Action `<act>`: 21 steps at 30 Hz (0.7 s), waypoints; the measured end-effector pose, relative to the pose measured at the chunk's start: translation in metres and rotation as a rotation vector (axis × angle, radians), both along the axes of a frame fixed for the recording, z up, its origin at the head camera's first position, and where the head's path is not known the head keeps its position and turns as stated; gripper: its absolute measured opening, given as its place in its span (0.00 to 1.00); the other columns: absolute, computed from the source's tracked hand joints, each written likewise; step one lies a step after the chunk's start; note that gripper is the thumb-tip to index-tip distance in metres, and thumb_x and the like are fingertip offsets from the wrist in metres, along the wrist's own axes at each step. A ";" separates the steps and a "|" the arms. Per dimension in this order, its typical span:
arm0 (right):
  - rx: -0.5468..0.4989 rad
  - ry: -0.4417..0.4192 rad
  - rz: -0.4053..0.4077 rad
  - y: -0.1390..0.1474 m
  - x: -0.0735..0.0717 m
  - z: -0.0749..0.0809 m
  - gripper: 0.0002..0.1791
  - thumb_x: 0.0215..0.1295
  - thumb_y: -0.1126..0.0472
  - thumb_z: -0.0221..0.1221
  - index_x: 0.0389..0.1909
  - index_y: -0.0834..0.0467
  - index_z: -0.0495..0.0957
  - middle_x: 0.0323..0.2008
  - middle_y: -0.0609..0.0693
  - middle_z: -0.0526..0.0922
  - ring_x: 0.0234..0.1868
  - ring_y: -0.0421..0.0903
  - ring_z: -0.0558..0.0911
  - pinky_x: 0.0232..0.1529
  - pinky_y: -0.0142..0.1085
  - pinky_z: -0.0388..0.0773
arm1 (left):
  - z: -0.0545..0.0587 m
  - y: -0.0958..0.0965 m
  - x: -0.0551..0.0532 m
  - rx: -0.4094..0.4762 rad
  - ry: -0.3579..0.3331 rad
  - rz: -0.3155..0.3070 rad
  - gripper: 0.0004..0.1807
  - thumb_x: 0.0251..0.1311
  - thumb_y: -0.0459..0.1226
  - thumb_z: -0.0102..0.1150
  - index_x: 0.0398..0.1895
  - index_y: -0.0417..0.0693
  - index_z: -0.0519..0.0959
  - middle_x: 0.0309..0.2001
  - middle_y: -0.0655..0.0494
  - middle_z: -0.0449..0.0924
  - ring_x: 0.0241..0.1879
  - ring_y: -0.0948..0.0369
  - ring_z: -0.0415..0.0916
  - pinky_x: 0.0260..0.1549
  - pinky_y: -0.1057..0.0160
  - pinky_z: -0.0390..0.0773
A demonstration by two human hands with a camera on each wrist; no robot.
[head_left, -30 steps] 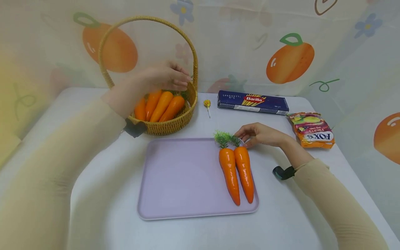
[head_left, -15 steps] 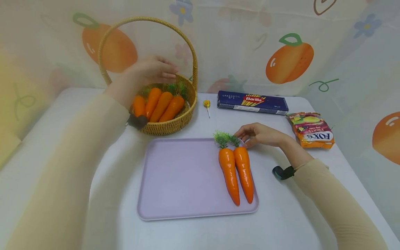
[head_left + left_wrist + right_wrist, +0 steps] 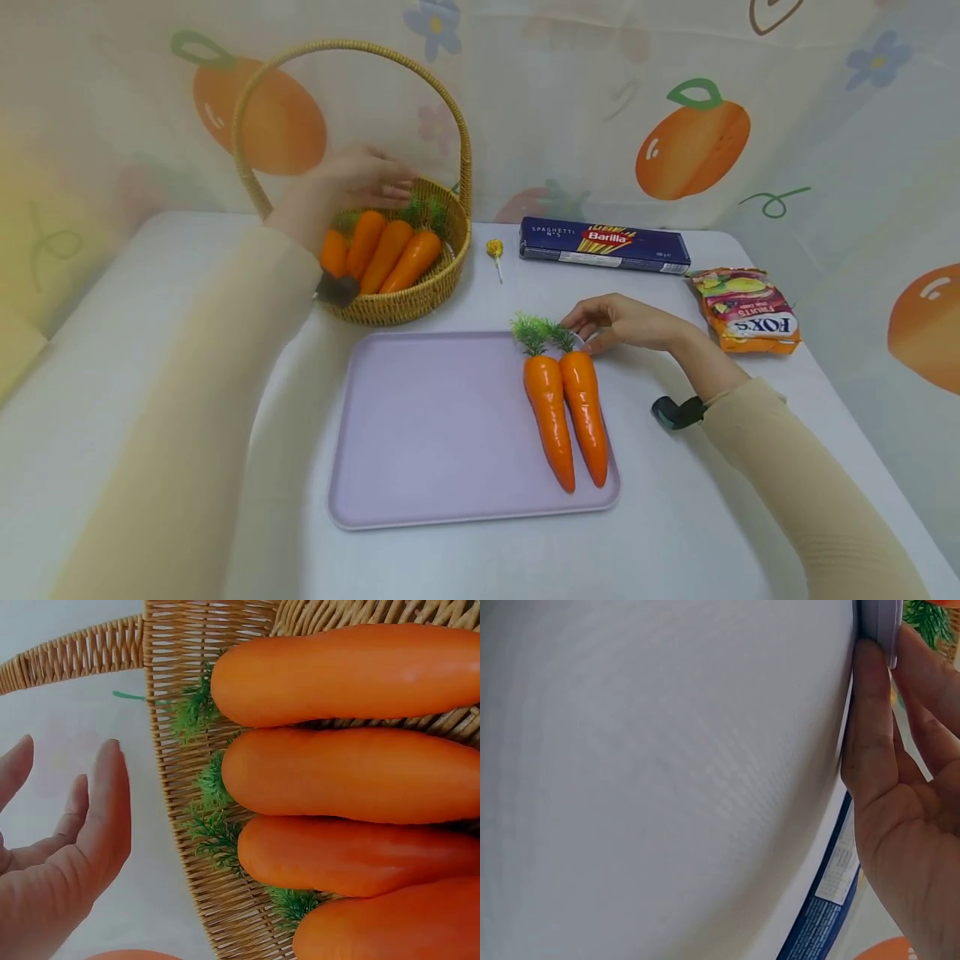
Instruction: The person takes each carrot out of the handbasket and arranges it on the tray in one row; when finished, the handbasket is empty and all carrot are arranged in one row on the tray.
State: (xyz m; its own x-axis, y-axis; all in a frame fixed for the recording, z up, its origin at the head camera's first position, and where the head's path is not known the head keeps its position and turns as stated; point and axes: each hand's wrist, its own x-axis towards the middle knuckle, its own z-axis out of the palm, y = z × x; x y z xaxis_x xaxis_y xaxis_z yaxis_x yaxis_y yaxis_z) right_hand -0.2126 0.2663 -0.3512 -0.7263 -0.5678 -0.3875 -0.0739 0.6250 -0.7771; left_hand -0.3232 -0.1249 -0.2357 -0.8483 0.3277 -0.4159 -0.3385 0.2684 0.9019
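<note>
Lilac tray (image 3: pixel 435 425) has wide room from its left edge until two carrots (image 3: pixel 551 408), which lie along its right edge, long axes nearly parallel with it, leaves at the far edge, tips towards the near one. Right hand (image 3: pixel 622 322) pinches the tray's far right corner; left hand (image 3: pixel 363 181) (its fingers apart) is raised over the wicker basket (image 3: pixel 397 308).

Two carrots (image 3: pixel 551 417) on lilac tray (image 3: pixel 435 425)
</note>
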 end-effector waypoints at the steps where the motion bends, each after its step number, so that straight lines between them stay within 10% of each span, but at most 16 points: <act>1: 0.000 -0.001 -0.001 0.000 0.000 0.000 0.25 0.60 0.68 0.63 0.59 0.63 0.75 0.57 0.60 0.78 0.50 0.47 0.77 0.52 0.24 0.78 | -0.001 0.000 -0.001 -0.009 0.002 -0.014 0.30 0.72 0.39 0.49 0.74 0.39 0.57 0.65 0.47 0.64 0.60 0.56 0.70 0.65 0.63 0.76; 21: 0.001 -0.011 -0.003 -0.002 0.000 0.000 0.24 0.60 0.69 0.63 0.59 0.64 0.75 0.57 0.60 0.78 0.50 0.46 0.77 0.52 0.24 0.78 | -0.009 0.003 -0.005 -0.374 0.046 -0.379 0.32 0.74 0.44 0.46 0.75 0.38 0.55 0.73 0.41 0.55 0.74 0.47 0.57 0.73 0.52 0.66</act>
State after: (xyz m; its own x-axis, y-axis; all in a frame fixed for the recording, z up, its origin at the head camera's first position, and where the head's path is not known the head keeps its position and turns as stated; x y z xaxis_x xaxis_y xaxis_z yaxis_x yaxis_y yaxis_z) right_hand -0.2123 0.2643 -0.3509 -0.7241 -0.5650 -0.3957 -0.0635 0.6258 -0.7774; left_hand -0.3285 -0.1216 -0.2446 -0.7195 0.4512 -0.5280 -0.1180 0.6698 0.7331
